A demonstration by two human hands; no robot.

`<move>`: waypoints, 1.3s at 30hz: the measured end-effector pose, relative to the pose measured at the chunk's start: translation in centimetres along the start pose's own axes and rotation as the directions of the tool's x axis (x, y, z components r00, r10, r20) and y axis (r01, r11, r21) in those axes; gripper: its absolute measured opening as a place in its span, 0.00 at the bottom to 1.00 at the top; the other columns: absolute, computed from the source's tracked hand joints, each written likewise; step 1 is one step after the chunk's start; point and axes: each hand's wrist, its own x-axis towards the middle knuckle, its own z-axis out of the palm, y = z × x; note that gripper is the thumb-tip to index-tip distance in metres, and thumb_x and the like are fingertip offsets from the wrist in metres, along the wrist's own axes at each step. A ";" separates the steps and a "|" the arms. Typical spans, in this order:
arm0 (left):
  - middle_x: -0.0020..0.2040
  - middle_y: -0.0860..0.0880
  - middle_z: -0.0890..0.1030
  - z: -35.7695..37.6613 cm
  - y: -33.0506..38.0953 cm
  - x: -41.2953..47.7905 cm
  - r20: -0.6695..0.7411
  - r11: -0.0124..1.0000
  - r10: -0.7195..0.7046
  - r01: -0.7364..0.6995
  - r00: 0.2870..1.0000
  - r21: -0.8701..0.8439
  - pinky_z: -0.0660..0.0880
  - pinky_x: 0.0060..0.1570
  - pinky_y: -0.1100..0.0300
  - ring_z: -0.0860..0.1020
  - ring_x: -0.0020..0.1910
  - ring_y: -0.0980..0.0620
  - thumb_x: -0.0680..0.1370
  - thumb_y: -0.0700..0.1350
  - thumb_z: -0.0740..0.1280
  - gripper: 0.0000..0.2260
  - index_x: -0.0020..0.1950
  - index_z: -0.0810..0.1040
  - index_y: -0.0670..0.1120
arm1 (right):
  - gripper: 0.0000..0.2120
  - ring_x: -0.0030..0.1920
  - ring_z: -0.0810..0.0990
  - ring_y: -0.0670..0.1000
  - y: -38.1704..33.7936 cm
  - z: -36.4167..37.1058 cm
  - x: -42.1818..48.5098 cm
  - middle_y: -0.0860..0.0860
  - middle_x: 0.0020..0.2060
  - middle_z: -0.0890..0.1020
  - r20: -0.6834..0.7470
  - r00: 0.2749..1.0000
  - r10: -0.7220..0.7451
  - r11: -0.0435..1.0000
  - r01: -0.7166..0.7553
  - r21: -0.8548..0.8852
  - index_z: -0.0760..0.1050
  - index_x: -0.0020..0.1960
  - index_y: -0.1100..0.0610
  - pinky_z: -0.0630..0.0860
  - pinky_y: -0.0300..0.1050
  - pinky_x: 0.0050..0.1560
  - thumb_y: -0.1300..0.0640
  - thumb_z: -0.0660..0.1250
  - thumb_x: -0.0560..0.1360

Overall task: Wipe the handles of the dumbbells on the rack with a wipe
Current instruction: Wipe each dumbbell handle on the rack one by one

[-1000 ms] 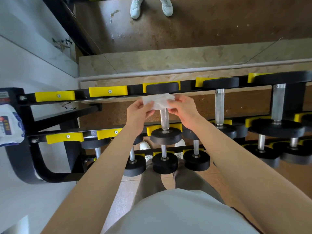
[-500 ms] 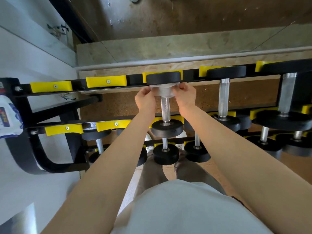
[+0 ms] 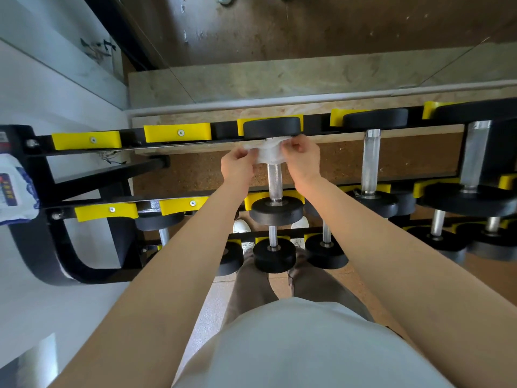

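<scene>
Wipe (image 3: 268, 152): centre frame, draped over the handle (image 3: 274, 182) top.
Grip: our left hand (image 3: 237, 167) and right hand (image 3: 302, 158) each pinch 1 wipe edge.
Progress: we judge 1 handle begun; other dumbbells (image 3: 370, 163) remain.

No wording can be read: coloured print on the dark label of the blue-and-white packet (image 3: 15, 191) at the left edge, a sticker (image 3: 3, 138) at the left end of the rack (image 3: 44, 175), and dark marks on the wall (image 3: 98, 49) are rendered too blurred to be deciphered.
</scene>
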 end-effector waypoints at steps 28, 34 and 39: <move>0.42 0.49 0.83 -3.4 -2.6 -1.1 0.143 0.916 0.180 -0.219 0.973 0.337 0.78 0.40 0.54 0.78 0.38 0.51 0.77 0.38 0.71 0.07 0.49 0.83 0.49 | 0.10 0.46 0.79 0.49 2.4 -3.7 -2.8 0.49 0.47 0.79 0.206 0.978 -0.037 0.986 0.069 -0.150 0.78 0.59 0.53 0.78 0.38 0.39 0.62 0.67 0.80; 0.44 0.48 0.85 -4.4 -3.6 -1.8 0.235 0.799 0.231 -0.322 0.944 0.508 0.79 0.45 0.55 0.80 0.39 0.53 0.78 0.38 0.71 0.05 0.51 0.84 0.46 | 0.07 0.49 0.81 0.49 3.3 -5.6 -3.2 0.50 0.49 0.80 0.273 0.962 -0.018 0.928 0.118 -0.353 0.79 0.56 0.56 0.80 0.39 0.44 0.62 0.69 0.78; 0.52 0.46 0.85 -5.8 -4.5 -1.9 0.250 0.715 0.209 -0.322 0.945 0.621 0.76 0.51 0.59 0.82 0.50 0.50 0.78 0.39 0.71 0.09 0.57 0.85 0.44 | 0.07 0.47 0.77 0.45 3.2 -5.2 -3.7 0.47 0.47 0.80 0.421 0.906 -0.034 0.796 0.280 -0.536 0.80 0.53 0.56 0.74 0.37 0.51 0.63 0.71 0.76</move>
